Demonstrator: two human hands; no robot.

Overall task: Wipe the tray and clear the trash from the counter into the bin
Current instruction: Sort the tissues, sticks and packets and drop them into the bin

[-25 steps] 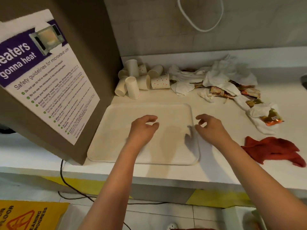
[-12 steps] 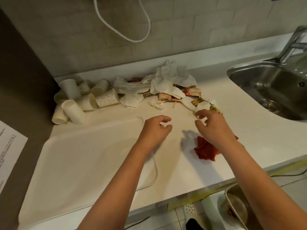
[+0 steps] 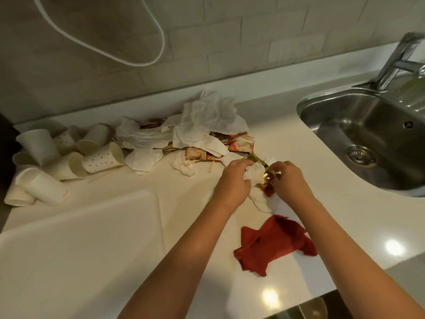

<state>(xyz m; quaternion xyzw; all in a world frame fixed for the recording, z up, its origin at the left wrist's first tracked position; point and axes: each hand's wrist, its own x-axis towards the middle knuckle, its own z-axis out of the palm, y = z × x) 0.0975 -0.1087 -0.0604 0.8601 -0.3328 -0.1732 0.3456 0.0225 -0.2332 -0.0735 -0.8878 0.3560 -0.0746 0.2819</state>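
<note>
Two hands work at the middle of the white counter [image 3: 345,217]. The left hand [image 3: 233,181] curls its fingers round a crumpled white napkin [image 3: 254,174], and the right hand [image 3: 291,180] pinches a shiny brown-and-gold wrapper [image 3: 268,187] that touches that napkin; both pieces of trash lie between the two hands, against the fingertips.

One cream tray [image 3: 80,238] lies flat at about 8 o'clock from the hands, its near corner just beside the left forearm. One red cloth [image 3: 274,242] lies crumpled at 6 o'clock from the hands, between the forearms, apart from the tray.

About nine paper cups [image 3: 46,166] are heaped at 9 o'clock, most tipped on their sides; the exact count is hard to tell because they overlap. One of them is a dotted cup [image 3: 101,158]. At 11 o'clock is a pile of crumpled tissues [image 3: 207,120], at least four, over several orange sachets [image 3: 241,146] and some wooden stirrers [image 3: 210,168].

One steel sink [image 3: 368,139] sits at 2 o'clock, with one tap [image 3: 395,58] above it. One white cable [image 3: 158,31] loops on the tiled wall at 11 o'clock, well apart from the hands.
</note>
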